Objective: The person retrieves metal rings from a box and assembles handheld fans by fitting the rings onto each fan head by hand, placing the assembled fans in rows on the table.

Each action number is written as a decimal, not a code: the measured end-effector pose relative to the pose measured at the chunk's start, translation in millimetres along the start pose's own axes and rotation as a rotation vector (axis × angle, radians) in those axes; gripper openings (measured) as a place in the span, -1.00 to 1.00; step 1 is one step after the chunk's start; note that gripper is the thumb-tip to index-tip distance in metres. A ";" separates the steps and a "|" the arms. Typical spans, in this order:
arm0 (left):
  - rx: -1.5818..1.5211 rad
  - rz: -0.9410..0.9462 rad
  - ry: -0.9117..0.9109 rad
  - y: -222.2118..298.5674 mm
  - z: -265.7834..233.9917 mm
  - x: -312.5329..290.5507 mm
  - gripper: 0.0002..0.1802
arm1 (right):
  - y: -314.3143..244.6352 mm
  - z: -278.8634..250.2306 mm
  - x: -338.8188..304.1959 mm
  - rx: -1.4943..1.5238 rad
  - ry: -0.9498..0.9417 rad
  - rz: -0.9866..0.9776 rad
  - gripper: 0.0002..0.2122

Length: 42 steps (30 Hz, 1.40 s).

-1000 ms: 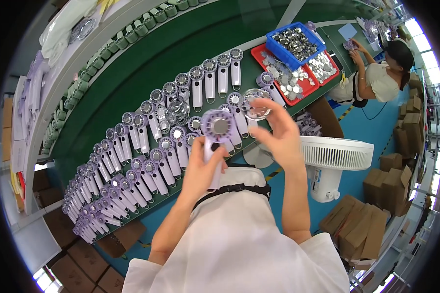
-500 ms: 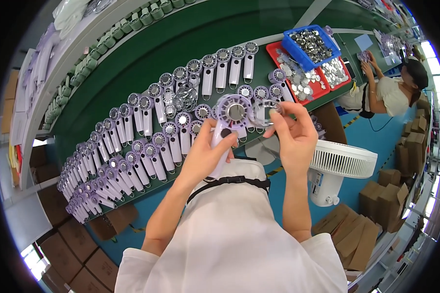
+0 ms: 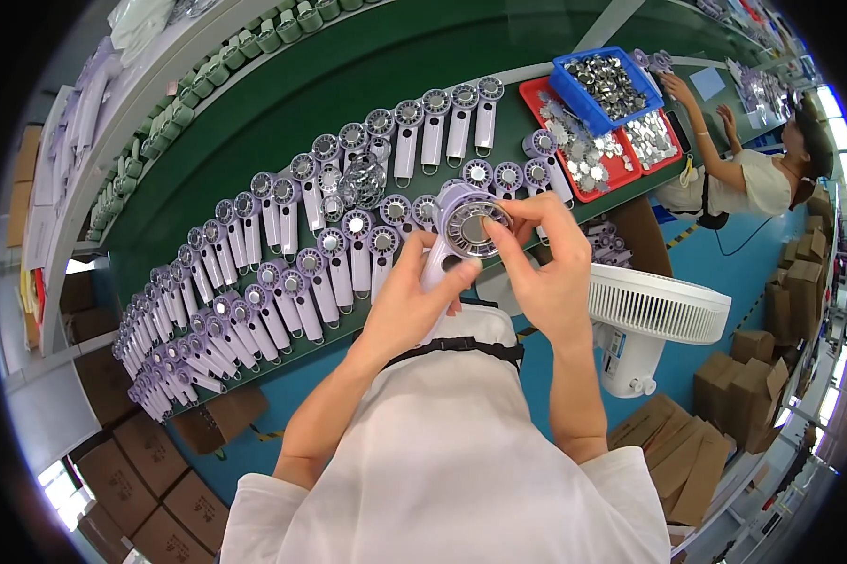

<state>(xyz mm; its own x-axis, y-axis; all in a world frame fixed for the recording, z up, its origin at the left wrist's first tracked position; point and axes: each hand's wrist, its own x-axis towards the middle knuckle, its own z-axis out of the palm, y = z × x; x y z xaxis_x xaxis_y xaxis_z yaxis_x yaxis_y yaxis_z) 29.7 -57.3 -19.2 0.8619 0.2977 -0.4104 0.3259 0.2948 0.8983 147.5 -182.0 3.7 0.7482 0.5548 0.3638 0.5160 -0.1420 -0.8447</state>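
My left hand (image 3: 403, 305) is closed round the handle of a pale purple handheld fan (image 3: 435, 267), its round head tilted up toward me. Over the face of that head lies a clear round cover (image 3: 463, 231) with a silvery centre. My right hand (image 3: 550, 268) grips the cover's edge, with the thumb on its front near the middle. On the bench behind my hands, more purple handheld fans (image 3: 358, 249) lie in slanting rows. A small heap of clear round covers (image 3: 361, 182) rests among them.
A blue basket (image 3: 574, 105) of shiny metal parts sits across red trays (image 3: 590, 195) of flat silvery pieces on the green bench (image 3: 254, 122). A white electric fan (image 3: 663, 305) stands at my right, near cardboard boxes (image 3: 724, 371). A co-worker (image 3: 738, 174) reaches over the bench's far right.
My right hand has brought the clear cover left, from beside the fan's head onto its face. The fan has tilted and shifted slightly right. The co-worker's arm now reaches farther across the bench.
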 end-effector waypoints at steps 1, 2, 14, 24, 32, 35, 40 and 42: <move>-0.027 0.009 0.032 -2.7 -0.7 1.0 -0.60 | -4.6 -2.0 1.6 -0.049 -0.011 0.012 -0.81; -0.027 0.010 0.035 -3.0 -0.8 1.6 -0.60 | -7.3 -4.5 2.7 -0.093 -0.020 0.023 -0.80; 0.240 0.148 0.057 -2.0 -9.1 -2.4 -0.63 | 15.5 6.0 5.1 0.409 -0.100 0.268 -0.62; 0.309 0.085 0.151 -17.6 -43.4 -21.8 -0.68 | 24.2 41.4 -3.1 0.742 -0.651 0.500 -0.29; 0.156 0.047 0.245 -21.5 -66.4 -16.3 -0.68 | 33.0 74.3 29.8 0.736 -0.776 0.494 -0.31; -0.112 -0.038 0.399 -16.0 -70.1 10.7 -0.58 | 38.2 88.2 33.5 0.576 -0.586 0.626 -0.20; -0.020 0.157 0.575 -28.6 -65.0 75.9 -0.53 | 67.1 119.5 11.4 0.788 -0.506 0.621 -0.28; 0.068 0.110 0.533 3.9 -32.5 86.4 -0.56 | 76.2 130.3 9.1 0.507 -0.285 0.436 -0.35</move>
<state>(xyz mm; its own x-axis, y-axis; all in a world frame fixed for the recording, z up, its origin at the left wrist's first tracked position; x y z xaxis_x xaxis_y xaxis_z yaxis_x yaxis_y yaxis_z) 92.9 -0.9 -56.3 0.5817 0.7476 -0.3203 0.2847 0.1818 0.9412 139.3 -81.0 -108.4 0.6683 0.7364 -0.1053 -0.1126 -0.0398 -0.9928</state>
